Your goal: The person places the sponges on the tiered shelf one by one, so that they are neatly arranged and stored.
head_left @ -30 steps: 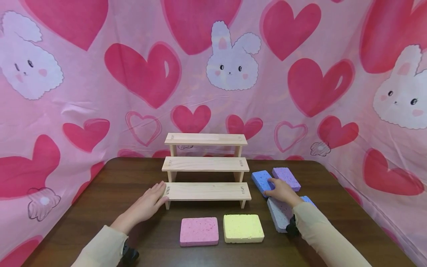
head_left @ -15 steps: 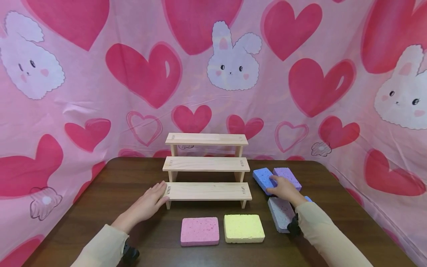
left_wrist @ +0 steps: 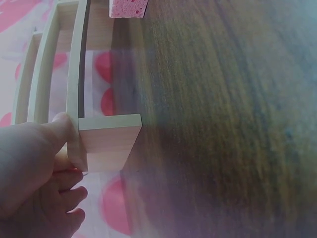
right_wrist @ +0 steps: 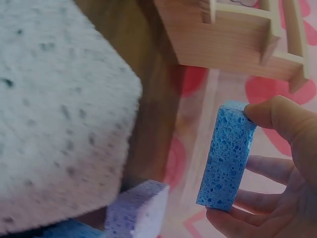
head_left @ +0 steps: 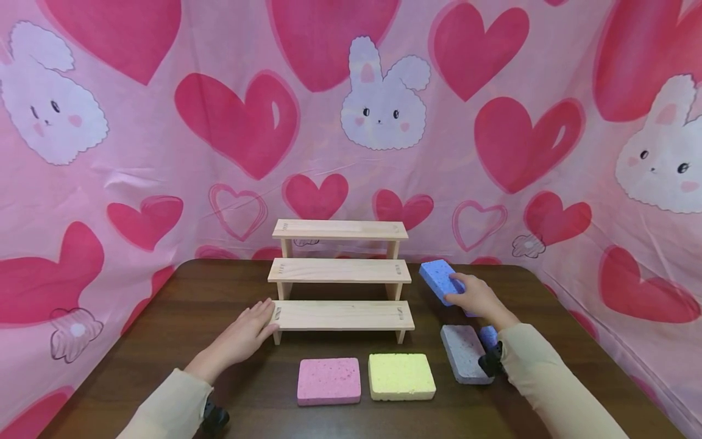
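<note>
My right hand [head_left: 482, 300] pinches a blue sponge [head_left: 437, 279] between thumb and fingers. In the right wrist view this sponge [right_wrist: 225, 158] is clear of the table. A purple sponge [right_wrist: 143, 210] lies below, mostly hidden in the head view. Under my right wrist are a grey sponge [head_left: 463, 353] and another blue sponge [head_left: 488, 336], partly covered. My left hand [head_left: 247, 332] grips the left end of the lowest step of a three-tier wooden stand [head_left: 342, 315]; the left wrist view has the thumb [left_wrist: 62, 124] against the board and fingers curled past its end.
A pink sponge [head_left: 329, 381] and a yellow sponge [head_left: 401, 377] lie side by side in front of the stand on the dark wooden table [head_left: 263, 414]. A pink cloth [head_left: 323, 152] with hearts and rabbits hangs behind the table and at its sides.
My right hand has lifted the blue sponge off the table and moved it slightly away and to the right, over the purple sponge. My left hand stays at the stand.
</note>
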Motion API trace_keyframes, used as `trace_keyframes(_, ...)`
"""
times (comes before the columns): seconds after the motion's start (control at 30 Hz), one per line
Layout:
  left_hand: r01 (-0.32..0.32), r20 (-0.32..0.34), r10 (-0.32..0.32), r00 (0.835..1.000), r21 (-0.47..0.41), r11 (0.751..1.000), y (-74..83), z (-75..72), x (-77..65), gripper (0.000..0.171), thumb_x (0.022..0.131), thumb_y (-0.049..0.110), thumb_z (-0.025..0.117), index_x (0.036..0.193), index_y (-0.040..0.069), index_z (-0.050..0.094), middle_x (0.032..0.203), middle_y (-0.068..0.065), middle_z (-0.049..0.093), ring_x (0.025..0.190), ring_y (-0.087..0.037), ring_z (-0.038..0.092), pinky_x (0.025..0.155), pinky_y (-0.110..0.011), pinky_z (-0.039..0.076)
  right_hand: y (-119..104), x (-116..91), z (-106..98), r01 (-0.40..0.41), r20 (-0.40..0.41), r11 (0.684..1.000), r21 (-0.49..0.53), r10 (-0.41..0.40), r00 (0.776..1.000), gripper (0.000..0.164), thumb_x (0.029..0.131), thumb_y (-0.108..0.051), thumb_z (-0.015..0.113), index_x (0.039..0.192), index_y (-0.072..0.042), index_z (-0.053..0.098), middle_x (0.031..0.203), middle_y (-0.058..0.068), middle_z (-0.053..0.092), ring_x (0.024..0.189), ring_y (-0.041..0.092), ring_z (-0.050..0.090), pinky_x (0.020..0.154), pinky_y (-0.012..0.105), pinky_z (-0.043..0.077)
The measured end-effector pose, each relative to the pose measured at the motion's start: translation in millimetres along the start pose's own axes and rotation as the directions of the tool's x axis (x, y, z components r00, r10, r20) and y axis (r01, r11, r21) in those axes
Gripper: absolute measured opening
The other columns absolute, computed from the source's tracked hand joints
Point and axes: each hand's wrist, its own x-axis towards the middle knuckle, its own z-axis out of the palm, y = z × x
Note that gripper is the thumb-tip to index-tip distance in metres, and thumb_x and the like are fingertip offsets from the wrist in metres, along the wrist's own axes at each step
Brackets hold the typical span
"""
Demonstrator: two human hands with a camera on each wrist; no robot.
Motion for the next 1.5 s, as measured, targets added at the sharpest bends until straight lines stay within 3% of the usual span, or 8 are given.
trace_keyframes(0.2, 0.012, 0.008, -0.012, 1.0, -0.003, 1.0, 1.1, -1.3, -0.3, 0.056, 0.093, 0.024, 0.054, 0.134, -0.011, 0.037, 0.139, -0.028, 0.034, 0.129, -0.043, 0.027, 0.104, -0.055, 0.02, -1.8, 1.3, -14.6, -0.001, -0.015, 1.0, 0.011, 0.001, 1.0, 0.062, 0.081, -0.026, 0.067, 0.128, 0.009, 0.045, 0.126, 0.035, 0.043, 0.113, 0.05, 0.042, 0.09, 0.062, 0.036)
trace_keyframes(0.47, 0.016, 0.007, -0.016, 1.0, -0.008, 1.0, 0.7, -1.5, 0.0, 0.057, 0.093, 0.025, 0.054, 0.134, -0.011, 0.037, 0.139, -0.027, 0.034, 0.129, -0.042, 0.027, 0.104, -0.055, 0.02, -7.4, 5.0, -35.4, 0.056, -0.071, 0.998, -0.01, -0.057, 0.996, 0.059, 0.08, -0.022, 0.066, 0.126, 0.01, 0.047, 0.124, 0.035, 0.045, 0.11, 0.048, 0.045, 0.09, 0.06, 0.036)
trace_keyframes(0.73, 0.013, 0.006, -0.013, 1.0, -0.001, 1.0, -0.1, -0.7, 0.4, 0.057, 0.093, 0.024, 0.054, 0.134, -0.011, 0.037, 0.139, -0.028, 0.034, 0.129, -0.042, 0.027, 0.104, -0.055, 0.02, -20.6, 8.6, -53.8, 0.033, -0.049, 0.999, 0.001, -0.033, 0.998, 0.065, 0.083, -0.025, 0.064, 0.132, 0.01, 0.039, 0.128, 0.035, 0.041, 0.108, 0.047, 0.046, 0.088, 0.06, 0.039)
trace_keyframes(0.9, 0.006, 0.001, -0.006, 1.0, 0.005, 1.0, -0.8, -0.5, 0.8, 0.056, 0.093, 0.024, 0.054, 0.134, -0.011, 0.037, 0.138, -0.028, 0.034, 0.129, -0.043, 0.028, 0.104, -0.055, 0.02, -27.6, 13.2, -63.3, 0.059, -0.065, 0.998, -0.01, -0.059, 0.996, 0.064, 0.082, -0.024, 0.064, 0.132, 0.009, 0.041, 0.128, 0.034, 0.042, 0.106, 0.045, 0.046, 0.089, 0.059, 0.039)
trace_keyframes(1.5, 0.02, 0.017, -0.02, 1.0, 0.006, 1.0, 1.4, -2.0, -1.2, 0.057, 0.093, 0.025, 0.054, 0.135, -0.01, 0.037, 0.139, -0.027, 0.034, 0.129, -0.042, 0.027, 0.104, -0.054, 0.02, -58.0, 36.8, -76.5, 0.147, -0.1, 0.989, -0.032, -0.15, 0.984, 0.06, 0.081, -0.021, 0.064, 0.131, 0.007, 0.044, 0.126, 0.032, 0.045, 0.109, 0.044, 0.045, 0.093, 0.058, 0.035)
